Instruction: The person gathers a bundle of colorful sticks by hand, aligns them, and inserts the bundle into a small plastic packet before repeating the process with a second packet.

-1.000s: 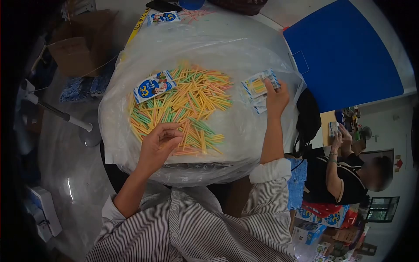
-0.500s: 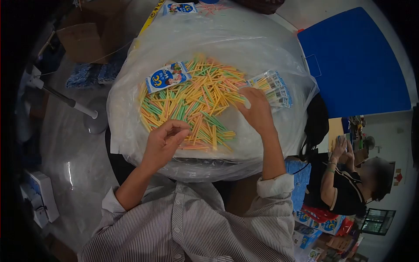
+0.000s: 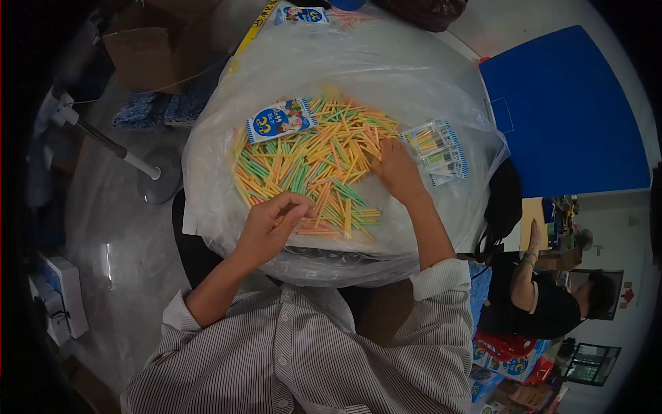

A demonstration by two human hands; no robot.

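Observation:
Many thin yellow, green and pink sticks (image 3: 324,155) lie in a heap on a clear plastic sheet (image 3: 276,76). My left hand (image 3: 269,224) is at the heap's near left edge, its thumb and fingers curled together; whatever they pinch is too small to make out. At the heap's right side, my right hand (image 3: 398,170) has its fingertips down among the sticks, and what they grip is hidden. A blue and white printed packet (image 3: 281,120) rests on top of the heap. Several clear packets (image 3: 436,147) with sticks inside overlap to the right of my right hand.
A blue board (image 3: 565,114) stands at the right. Beyond the sheet are another packet (image 3: 302,15) and a dark bag (image 3: 431,10). An open cardboard box (image 3: 145,58) and a pole with a round base (image 3: 158,175) are at left. A person (image 3: 534,293) sits at lower right.
My right hand has moved off the clear packets' edge, down onto the sticks. My left hand stays nearly in place. The view has shifted slightly. The other person's hands have moved apart or out of sight.

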